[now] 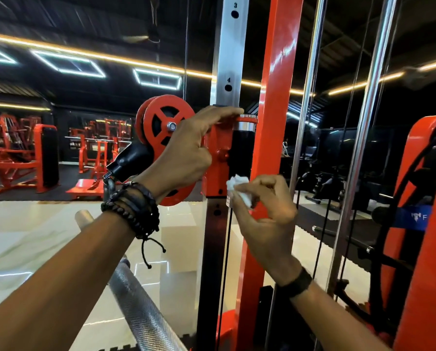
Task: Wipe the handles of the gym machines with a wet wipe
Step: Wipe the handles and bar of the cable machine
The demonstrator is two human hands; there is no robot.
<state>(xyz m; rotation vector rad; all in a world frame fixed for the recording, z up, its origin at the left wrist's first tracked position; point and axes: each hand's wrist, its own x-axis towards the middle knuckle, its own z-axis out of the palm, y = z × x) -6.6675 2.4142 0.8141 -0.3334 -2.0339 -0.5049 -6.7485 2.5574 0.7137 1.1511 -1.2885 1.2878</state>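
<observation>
Head view shows our right hand (265, 214) with fingers curled, pinching a crumpled white wet wipe (239, 190) between thumb and fingertips and holding it against the lower end of the black handle grip (242, 153) on the orange sliding carriage (216, 171). Our left hand (186, 150) rests on that carriage, its fingers stretched over the top edge beside the grip's chrome cap, its thumb side covering part of the orange pulley wheel (166, 122). Beaded bracelets (133, 206) circle the left wrist; a dark band (298, 282) sits on the right. The carriage rides a steel upright (230, 54) with numbered holes, just beside an orange post (277, 79). Below our left forearm a knurled steel bar (141, 307) slants across the pale glossy floor (34, 239). Chrome guide rods (371, 97) and thin cables stand right of the post, and orange machines (14, 153) fill the dim background on the left.
</observation>
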